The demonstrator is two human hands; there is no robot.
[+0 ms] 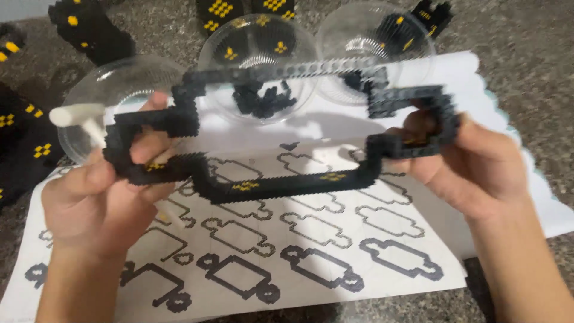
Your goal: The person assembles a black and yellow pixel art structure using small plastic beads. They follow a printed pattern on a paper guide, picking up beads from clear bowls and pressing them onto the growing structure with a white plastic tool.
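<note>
While the black brick frame [281, 149] is held up above the desk [526, 54], its left end is gripped by the left hand [98, 200], whose fingers are curled shut around it with the thumb laid over the front. A white stick-like tool [81, 116] is also seen at that hand, apparently pinched between its fingers, though blur makes this hard to confirm. The right end of the frame is clasped by the right hand [460, 164], closed with its thumb poked through the loop there. Small yellow marks are dotted along the frame's lower bar. Beneath it, a white instruction sheet [311, 239] printed with outline shapes is spread on the desk. Behind, three clear plastic bowls [257, 66] are set side by side, the middle one filled with loose black pieces [263, 98]. More black-and-yellow brick pieces [84, 24] are scattered at the far edge.
</note>
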